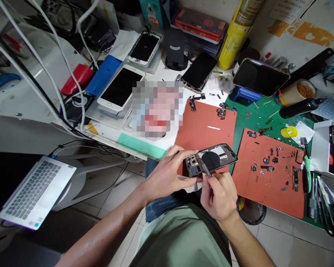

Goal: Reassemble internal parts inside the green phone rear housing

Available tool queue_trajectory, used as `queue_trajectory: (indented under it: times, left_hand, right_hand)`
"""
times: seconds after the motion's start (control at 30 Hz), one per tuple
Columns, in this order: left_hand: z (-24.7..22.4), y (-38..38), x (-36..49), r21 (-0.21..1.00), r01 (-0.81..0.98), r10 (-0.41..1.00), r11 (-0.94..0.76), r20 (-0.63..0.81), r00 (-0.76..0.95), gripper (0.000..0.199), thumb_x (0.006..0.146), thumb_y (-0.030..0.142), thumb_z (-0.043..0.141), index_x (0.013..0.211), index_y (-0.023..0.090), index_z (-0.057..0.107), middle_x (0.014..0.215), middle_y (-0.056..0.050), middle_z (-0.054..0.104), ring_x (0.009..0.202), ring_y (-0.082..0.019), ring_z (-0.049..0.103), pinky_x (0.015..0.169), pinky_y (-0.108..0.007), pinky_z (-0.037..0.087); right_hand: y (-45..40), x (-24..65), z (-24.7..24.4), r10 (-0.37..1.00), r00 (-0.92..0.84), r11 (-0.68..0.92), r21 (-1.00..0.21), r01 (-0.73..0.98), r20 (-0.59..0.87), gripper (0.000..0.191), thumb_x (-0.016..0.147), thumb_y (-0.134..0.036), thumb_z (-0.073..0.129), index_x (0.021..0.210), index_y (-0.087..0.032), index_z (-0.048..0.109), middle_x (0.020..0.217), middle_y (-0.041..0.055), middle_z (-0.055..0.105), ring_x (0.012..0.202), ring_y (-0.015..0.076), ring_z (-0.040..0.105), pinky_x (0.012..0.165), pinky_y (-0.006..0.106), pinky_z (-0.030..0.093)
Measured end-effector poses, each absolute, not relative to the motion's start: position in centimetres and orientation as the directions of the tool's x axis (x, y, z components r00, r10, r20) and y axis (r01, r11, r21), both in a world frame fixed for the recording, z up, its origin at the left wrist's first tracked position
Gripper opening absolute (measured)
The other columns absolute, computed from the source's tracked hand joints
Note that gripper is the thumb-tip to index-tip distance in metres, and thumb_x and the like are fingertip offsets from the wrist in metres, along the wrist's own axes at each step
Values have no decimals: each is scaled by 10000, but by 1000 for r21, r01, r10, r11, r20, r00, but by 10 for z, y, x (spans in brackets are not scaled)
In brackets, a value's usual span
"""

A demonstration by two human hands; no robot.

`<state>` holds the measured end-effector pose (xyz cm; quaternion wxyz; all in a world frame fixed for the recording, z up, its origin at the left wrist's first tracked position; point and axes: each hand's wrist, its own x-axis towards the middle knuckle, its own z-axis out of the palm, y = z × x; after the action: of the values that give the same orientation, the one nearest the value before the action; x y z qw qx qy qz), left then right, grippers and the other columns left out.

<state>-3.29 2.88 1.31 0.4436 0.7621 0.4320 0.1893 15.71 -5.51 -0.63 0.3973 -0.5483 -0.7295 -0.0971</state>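
Note:
An opened phone housing (222, 151), its inside facing up, is gripped at its left end by my left hand (171, 172). The thumb and fingers clasp opposite edges. A dark round pad sits in the middle of the housing, and the camera parts are at the end near my left hand. My right hand (220, 193) pinches metal tweezers (205, 169) with a ribbed grip. Their tip reaches inside the housing, beside the camera parts; whether it grips anything is too small to tell. The housing is held over the near edge of a red-brown mat (206, 128).
Small phone parts lie on a second red-brown mat (246, 178) at right, beside hand tools (320, 200). Behind are a propped phone (260, 77), a yellow can (232, 40) and a dark phone (199, 70). White phones (121, 87), cables (48, 70) and a laptop (36, 193) are at left.

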Motion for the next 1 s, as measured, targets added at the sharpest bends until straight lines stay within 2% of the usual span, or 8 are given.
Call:
queue_trajectory:
  times: [0.27,0.47,1.0]
  left_hand:
    - [11,28,-33,838,488,826,-245,-84,558,699,860,249,846,1499,285,565,1321,-85,617,1282,-292,630,1107,-502,557]
    - [13,29,-33,842,488,822,-230,-100,561,695,859,264,855,1495,285,573,1326,-87,619,1286,-293,634,1115,-501,555]
    - [10,28,-34,832,486,818,-268,-69,570,720,867,237,867,1515,278,556,1307,-77,617,1262,-272,640,1080,-460,560]
  right_hand:
    - [-53,155,-4,730,-59,374,-324,869,681,286,973,-91,698,1227,-163,586,936,103,683,768,199,614,661,332,509]
    - [-54,154,-3,720,-42,388,-352,852,693,288,952,-60,717,1202,-136,596,930,110,672,773,202,608,668,343,516]
    - [-53,150,-4,718,31,353,-402,845,695,313,948,-42,707,1205,-166,579,892,89,660,748,201,600,639,343,526]
